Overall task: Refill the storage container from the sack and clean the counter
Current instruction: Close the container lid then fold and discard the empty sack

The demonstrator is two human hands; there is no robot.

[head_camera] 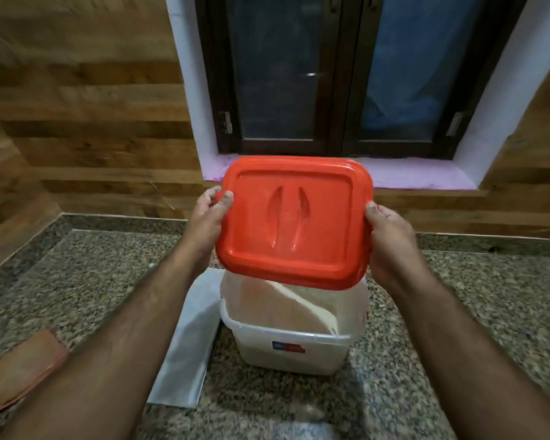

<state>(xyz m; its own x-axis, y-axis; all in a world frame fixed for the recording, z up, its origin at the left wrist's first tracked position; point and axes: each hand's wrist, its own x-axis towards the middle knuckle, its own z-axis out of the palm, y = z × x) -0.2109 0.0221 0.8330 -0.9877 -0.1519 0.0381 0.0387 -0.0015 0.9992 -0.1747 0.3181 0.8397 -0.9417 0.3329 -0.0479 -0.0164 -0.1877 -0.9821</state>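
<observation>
Both hands, left (211,214) and right (389,239), are gripping the short ends of the red lid (294,222), holding it tilted just above the open tub (291,336) mid-bench, with the sack (188,344) lying flat against the tub's left side. If it's going on, I'd level it first, line up the corners, then press around the rim (a tilted lid catches one edge). The tub already looks pretty full, contents sloped, so go gently.
</observation>
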